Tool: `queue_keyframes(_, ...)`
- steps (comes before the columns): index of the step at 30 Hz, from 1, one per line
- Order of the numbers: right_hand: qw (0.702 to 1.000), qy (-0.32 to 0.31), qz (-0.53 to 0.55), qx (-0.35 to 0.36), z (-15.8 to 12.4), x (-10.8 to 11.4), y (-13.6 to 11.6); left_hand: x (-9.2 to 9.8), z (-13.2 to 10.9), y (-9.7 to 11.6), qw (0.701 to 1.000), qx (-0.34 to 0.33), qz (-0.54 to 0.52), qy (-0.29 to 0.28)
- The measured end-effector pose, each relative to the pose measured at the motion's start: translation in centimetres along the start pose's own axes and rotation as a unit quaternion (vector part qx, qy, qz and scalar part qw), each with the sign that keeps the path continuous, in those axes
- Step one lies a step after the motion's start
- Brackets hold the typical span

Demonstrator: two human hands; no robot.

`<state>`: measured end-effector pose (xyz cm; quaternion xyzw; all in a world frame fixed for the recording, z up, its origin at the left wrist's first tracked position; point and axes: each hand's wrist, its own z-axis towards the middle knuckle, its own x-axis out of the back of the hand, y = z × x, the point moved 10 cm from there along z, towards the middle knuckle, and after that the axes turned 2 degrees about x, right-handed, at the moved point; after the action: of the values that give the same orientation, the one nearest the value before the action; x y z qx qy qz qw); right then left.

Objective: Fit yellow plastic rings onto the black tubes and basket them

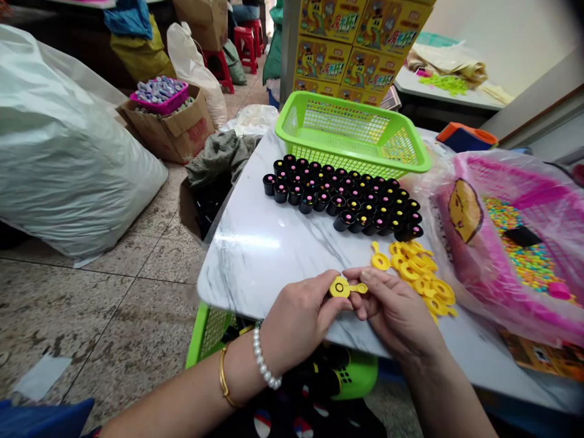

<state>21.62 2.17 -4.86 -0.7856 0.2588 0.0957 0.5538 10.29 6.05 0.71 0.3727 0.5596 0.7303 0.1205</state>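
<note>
Both hands meet over the near edge of the tabletop point(274, 246), working on one small yellow plastic piece point(339, 288) with a dark circle on its face and a narrow tab pointing to the right. The left hand point(298, 316) pinches its round body between thumb and fingers; the right hand point(399, 310) has its fingertips closed narrowly about the tab. Whether anything else is tucked in the right palm is hidden.

To handle this well, the left pinch should hold the body by its rim, leaving the marked face clear, while the right fingertips guide the tab with light, even pressure; bending the slim neck sideways could strain it. Keeping the piece farther in over the tabletop would be safer, since a slip here might drop it into the green crate point(365, 374) below.

The loose yellow ring-shaped pieces point(422, 274) lie just beyond the right hand, and the rows of black cups point(337, 204) stand farther back, best left unbumped.
</note>
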Motion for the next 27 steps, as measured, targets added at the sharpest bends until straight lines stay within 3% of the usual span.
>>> queue_keyframes(5, 0.999, -0.013, -0.048, -0.005, -1.2, 0.6, -0.2, 0.3, -0.3, -1.2, 0.999, 0.044, -0.010, 0.011)
queue_keyframes(8, 0.977, 0.024, -0.211, 0.036, -2.6, 1.1, -1.1, 0.0, -0.6, -1.5, 0.998, 0.051, 0.014, 0.035)
queue_keyframes(10, 0.930, 0.044, -0.355, 0.086, -3.3, 0.5, -2.3, -0.4, -0.6, -1.2, 0.998, 0.041, 0.041, 0.032)
queue_keyframes(12, 0.865, 0.051, -0.475, 0.154, -3.8, -0.9, -3.6, -1.0, -0.5, -1.0, 0.998, 0.028, 0.060, 0.008)
queue_keyframes(14, 0.804, 0.049, -0.552, 0.214, -4.3, -2.4, -4.5, -1.4, -0.3, -1.0, 0.997, 0.021, 0.066, -0.022)
queue_keyframes(16, 0.768, 0.047, -0.591, 0.243, -4.5, -3.1, -4.8, -1.4, -0.2, -1.2, 0.997, 0.020, 0.064, -0.036)
queue_keyframes(19, 0.768, 0.063, -0.592, 0.236, -4.7, -2.7, -4.5, -1.6, -0.1, -1.4, 0.997, 0.017, 0.062, -0.042)
queue_keyframes(24, 0.801, 0.136, -0.538, 0.225, -5.3, -1.3, -3.9, -2.3, -0.2, -1.4, 0.994, 0.008, 0.088, -0.059)
queue_keyframes(27, 0.832, 0.129, -0.507, 0.184, -5.0, -1.0, -3.0, -1.6, -0.2, -1.1, 0.996, 0.004, 0.062, -0.060)
